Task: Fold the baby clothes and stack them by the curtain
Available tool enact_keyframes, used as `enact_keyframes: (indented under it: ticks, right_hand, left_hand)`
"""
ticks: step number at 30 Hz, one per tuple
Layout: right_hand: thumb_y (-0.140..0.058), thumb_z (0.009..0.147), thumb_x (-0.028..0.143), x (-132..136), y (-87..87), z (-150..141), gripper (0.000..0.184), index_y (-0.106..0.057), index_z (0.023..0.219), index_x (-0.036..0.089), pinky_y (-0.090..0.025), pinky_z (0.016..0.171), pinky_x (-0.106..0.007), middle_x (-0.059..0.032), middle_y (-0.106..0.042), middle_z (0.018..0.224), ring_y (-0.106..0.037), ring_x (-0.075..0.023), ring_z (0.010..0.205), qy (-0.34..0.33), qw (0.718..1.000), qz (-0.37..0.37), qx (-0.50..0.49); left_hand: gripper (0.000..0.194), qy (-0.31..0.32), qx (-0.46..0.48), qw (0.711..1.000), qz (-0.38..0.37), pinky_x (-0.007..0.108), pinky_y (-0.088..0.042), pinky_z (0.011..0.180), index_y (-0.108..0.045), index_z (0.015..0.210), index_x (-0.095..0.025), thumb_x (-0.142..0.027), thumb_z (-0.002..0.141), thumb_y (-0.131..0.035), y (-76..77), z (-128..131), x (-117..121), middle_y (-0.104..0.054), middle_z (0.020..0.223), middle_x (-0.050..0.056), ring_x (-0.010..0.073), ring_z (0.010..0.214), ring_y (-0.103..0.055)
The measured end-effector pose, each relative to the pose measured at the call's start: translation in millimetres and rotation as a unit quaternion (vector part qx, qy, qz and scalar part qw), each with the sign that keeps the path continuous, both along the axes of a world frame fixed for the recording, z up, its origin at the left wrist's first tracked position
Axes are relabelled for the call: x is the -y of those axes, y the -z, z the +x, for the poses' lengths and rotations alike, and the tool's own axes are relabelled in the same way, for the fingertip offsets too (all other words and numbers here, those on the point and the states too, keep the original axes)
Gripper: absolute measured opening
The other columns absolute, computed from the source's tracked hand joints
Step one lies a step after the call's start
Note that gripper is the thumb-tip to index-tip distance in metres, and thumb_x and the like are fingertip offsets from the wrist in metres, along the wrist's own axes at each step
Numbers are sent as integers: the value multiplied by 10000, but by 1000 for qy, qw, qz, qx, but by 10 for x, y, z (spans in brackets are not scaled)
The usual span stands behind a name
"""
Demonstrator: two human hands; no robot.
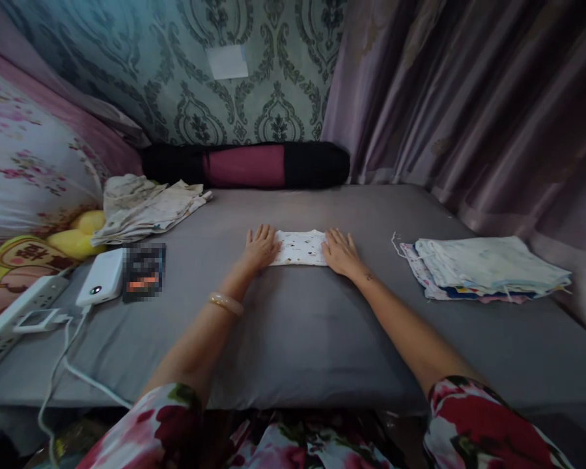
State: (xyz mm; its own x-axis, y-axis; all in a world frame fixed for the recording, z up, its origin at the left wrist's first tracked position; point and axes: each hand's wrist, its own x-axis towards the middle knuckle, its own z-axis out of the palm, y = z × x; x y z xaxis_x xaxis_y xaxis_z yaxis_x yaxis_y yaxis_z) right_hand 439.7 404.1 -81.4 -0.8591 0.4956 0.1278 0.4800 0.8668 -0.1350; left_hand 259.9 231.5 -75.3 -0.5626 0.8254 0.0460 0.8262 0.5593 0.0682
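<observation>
Touching opposite ends of a printed white cloth (301,248) with left hand (260,249) and right hand (342,253), laid flat and unclenched, between near and far edges of the bed (303,339). Could rumple or skew it through uneven pressure or one-sided sideways drag.

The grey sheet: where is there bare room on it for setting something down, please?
Bare sheet shows between the white cloth and the long roll, on the cloth's near side, and between the right hand and the stack.

The left side is crowded: clothes, power bank and power strip lie close together.
</observation>
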Motion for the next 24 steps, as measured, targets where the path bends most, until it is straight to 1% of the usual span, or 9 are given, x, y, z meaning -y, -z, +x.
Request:
enact_keyframes:
  ticks: [2, 4, 6, 8, 11, 14, 21, 24]
  right_hand:
    - [-211, 989, 347, 90, -57, -49, 574, -352, 1471, 69, -137, 1175, -476, -144, -330, 1543, -246, -265, 1440, -1, 1000, 1, -20]
    - [-206, 994, 347, 171, -68, -90, 574, -343, 1477, 69, -155, 1171, -463, -144, -339, 1539, -251, -265, 1437, -2, 1000, 1, -31]
    - [-213, 999, 359, 223, -31, -113, 578, -350, 1474, 59, -177, 1164, -457, -156, -344, 1534, -261, -277, 1431, 11, 1000, -1, -27]
    - [-223, 1001, 381, 243, 35, -121, 585, -372, 1462, 53, -192, 1155, -461, -167, -357, 1525, -274, -292, 1422, 30, 999, -2, -17]
    - [-227, 1001, 401, 236, 123, -121, 590, -403, 1445, 55, -203, 1147, -469, -167, -375, 1514, -282, -303, 1416, 45, 999, 2, -17]
    - [-218, 1003, 410, 224, 159, -124, 594, -410, 1442, 59, -199, 1146, -469, -167, -379, 1512, -283, -304, 1416, 44, 999, 7, -20]
    - [-214, 1004, 403, 233, 131, -117, 592, -422, 1436, 57, -205, 1141, -470, -173, -385, 1507, -294, -303, 1412, 47, 999, 7, -20]
    - [-220, 1003, 402, 286, 75, -129, 582, -438, 1427, 67, -160, 1150, -495, -180, -403, 1494, -306, -306, 1404, 45, 998, 27, -43]
  left_hand:
    - [589, 2, -11, 1000, 29, 515, -145, 1186, -346, 1475, -150, -437, 987, -186, -71, 107, -76, -316, 1558, 123, 265, 1467, -204]
    - [588, 6, -13, 999, 48, 489, -162, 1189, -359, 1467, -145, -435, 991, -171, -95, 222, -136, -349, 1542, 125, 256, 1456, -238]
    - [595, 3, -9, 999, 51, 475, -187, 1183, -378, 1454, -129, -441, 992, -170, -64, 314, -161, -375, 1526, 135, 265, 1440, -273]
    - [599, -9, -2, 999, 46, 474, -204, 1175, -391, 1445, -123, -452, 992, -177, 0, 366, -151, -384, 1519, 141, 280, 1427, -298]
    - [593, -24, 9, 999, 44, 485, -207, 1170, -401, 1439, -142, -467, 992, -188, 84, 381, -110, -369, 1531, 128, 294, 1425, -297]
    - [584, -26, 10, 998, 48, 487, -209, 1168, -402, 1439, -166, -473, 993, -185, 114, 366, -90, -366, 1535, 111, 293, 1427, -295]
    - [573, -25, 7, 998, 55, 486, -211, 1166, -407, 1436, -193, -478, 991, -184, 105, 370, -98, -374, 1532, 102, 280, 1428, -295]
    - [574, -30, -2, 998, 63, 509, -185, 1170, -423, 1427, -201, -479, 991, -173, 74, 390, -93, -405, 1513, 102, 282, 1429, -295]
